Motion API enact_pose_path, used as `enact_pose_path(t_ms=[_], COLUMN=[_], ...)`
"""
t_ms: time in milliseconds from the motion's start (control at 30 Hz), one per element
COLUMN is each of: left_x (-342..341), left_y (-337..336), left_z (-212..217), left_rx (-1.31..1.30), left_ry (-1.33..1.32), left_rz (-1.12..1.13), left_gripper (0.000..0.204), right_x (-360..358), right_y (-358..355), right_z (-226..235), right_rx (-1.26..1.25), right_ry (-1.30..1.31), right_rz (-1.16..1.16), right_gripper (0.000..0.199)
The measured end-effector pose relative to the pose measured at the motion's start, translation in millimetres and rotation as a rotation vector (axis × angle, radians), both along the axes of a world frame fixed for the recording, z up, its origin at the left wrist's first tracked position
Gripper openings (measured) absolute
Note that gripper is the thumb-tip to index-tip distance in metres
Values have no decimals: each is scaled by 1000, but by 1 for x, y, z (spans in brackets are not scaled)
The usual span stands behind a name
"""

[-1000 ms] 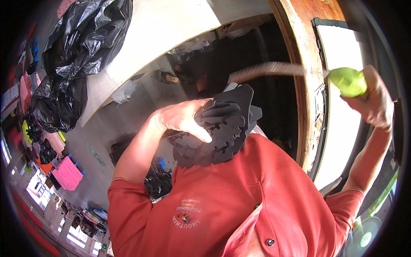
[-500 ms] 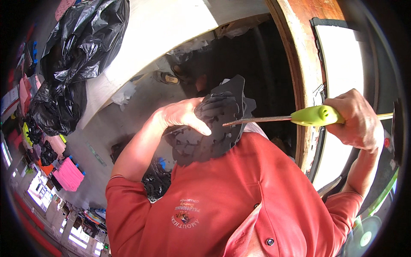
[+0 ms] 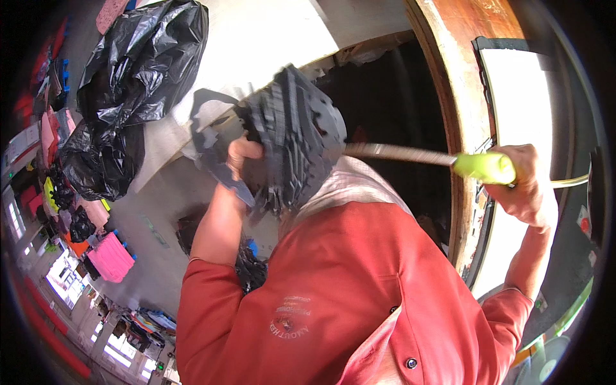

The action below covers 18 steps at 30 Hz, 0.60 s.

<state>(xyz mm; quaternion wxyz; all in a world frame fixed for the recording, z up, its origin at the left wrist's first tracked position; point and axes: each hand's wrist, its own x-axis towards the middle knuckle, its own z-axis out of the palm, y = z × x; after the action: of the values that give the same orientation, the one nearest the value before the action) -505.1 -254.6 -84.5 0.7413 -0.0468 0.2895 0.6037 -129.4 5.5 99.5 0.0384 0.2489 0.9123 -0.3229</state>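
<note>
My left hand (image 3: 241,155) is wrapped round a thick stack of dark grey cut-out sheets (image 3: 301,131) with scalloped edges, held up in front of my body. The stack is fanned and smeared by motion, and one loose piece sticks out on its left side. In my right hand (image 3: 523,189) is a long-shafted tool with a lime-green handle (image 3: 484,168). Its thin metal shaft (image 3: 401,152) points left, and the far end meets the stack's right edge; whether it touches cannot be told. A pale cord (image 3: 570,183) runs from behind that hand.
Black plastic bags (image 3: 144,70) lie on the pale tabletop (image 3: 263,32) at the upper left. A wooden-edged bench (image 3: 459,122) with a white panel (image 3: 518,96) stands to the right. Dark material (image 3: 251,268) lies below my left arm; pink stacks (image 3: 110,258) stand farther left.
My left hand has lifted and turned the stack up and left, showing its layered edges. The tool has stayed on the right, its shaft now blurred and its tip at the stack's edge.
</note>
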Motion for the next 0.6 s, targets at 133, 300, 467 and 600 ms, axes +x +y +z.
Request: enact_pose_path(t_ms=[133, 300, 467, 600], left_x=[-9, -13, 4, 11], left_y=[13, 23, 33, 45], left_z=[-3, -12, -10, 0], left_rx=[56, 162, 297, 519], left_ry=[38, 303, 142, -126], left_rz=[265, 417, 488, 441], left_gripper=[84, 70, 72, 73], right_x=[8, 0, 2, 5], right_y=[3, -7, -11, -17], right_z=[-17, -32, -31, -31], right_rx=[-25, 175, 30, 157], right_ry=[53, 332, 257, 239], right_rz=[118, 53, -136, 15], right_gripper=[45, 45, 25, 20])
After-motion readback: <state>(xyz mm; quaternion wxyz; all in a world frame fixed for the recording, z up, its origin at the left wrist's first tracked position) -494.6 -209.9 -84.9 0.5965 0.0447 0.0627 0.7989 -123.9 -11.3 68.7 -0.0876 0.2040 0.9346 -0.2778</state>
